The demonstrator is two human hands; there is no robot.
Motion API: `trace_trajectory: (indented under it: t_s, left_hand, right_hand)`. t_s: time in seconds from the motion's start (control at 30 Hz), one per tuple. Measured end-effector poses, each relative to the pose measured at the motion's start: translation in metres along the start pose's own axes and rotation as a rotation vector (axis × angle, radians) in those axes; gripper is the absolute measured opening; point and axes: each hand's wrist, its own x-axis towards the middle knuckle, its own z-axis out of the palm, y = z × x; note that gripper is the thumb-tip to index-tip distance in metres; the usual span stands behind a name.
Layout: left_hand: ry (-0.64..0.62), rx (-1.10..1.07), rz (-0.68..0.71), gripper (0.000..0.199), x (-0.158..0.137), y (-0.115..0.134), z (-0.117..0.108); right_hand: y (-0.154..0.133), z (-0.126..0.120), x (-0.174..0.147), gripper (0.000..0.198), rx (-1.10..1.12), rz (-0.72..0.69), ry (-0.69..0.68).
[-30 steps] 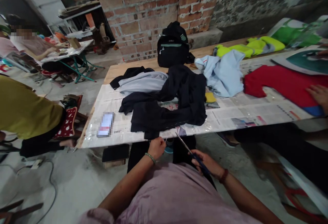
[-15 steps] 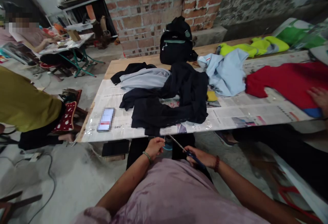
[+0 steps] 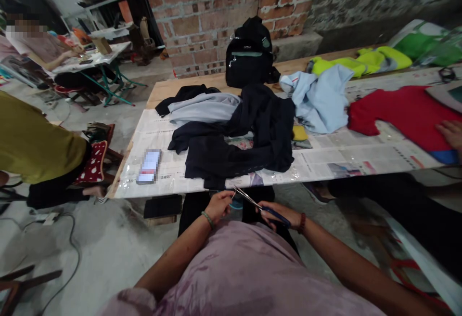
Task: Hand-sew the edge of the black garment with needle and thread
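Note:
My right hand (image 3: 276, 216) is closed around the dark handles of a pair of scissors (image 3: 249, 197), whose long metal blades point up and left. The blades are slightly parted, and their tips lie close to my left hand (image 3: 219, 206). That hand is pinched shut at the table's front edge, with a thin pale bit at its fingertips, too small to name. Just beyond both hands, a black garment (image 3: 220, 159) lies bunched on the newspaper-covered table (image 3: 310, 171), one end reaching the edge.
A phone (image 3: 149, 166) lies left on the table. Behind are a grey cloth (image 3: 205, 108), black backpack (image 3: 249, 56), light-blue garment (image 3: 319, 99) and yellow piece (image 3: 299, 133). A person's hand (image 3: 451, 134) rests on a red garment (image 3: 400, 113) at right. Other people sit at left.
The scissors' blades have parted and their tips have come up nearer my left fingertips. My left hand stays pinched in nearly the same place. The view has shifted slightly.

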Motion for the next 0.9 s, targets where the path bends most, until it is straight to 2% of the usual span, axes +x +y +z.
trace_trajectory:
  t_s: [0.27, 0.4, 0.57, 0.9]
  left_hand:
    - [-0.055, -0.024, 0.031, 0.039, -0.002, 0.0, 0.0]
    - [-0.093, -0.086, 0.05, 0.042, -0.004, 0.001, -0.002]
    - [-0.1, -0.082, 0.065, 0.045, -0.004, -0.001, -0.005]
    - [-0.095, -0.07, 0.065, 0.04, 0.0, -0.005, -0.006]
  right_hand:
    - [-0.014, 0.001, 0.01, 0.045, 0.02, 0.001, 0.029]
    - [-0.015, 0.001, 0.019, 0.045, 0.03, -0.045, 0.005]
    - [-0.013, -0.001, 0.025, 0.044, 0.003, -0.038, -0.018]
    - [-0.011, 0.002, 0.025, 0.037, -0.023, -0.019, 0.081]
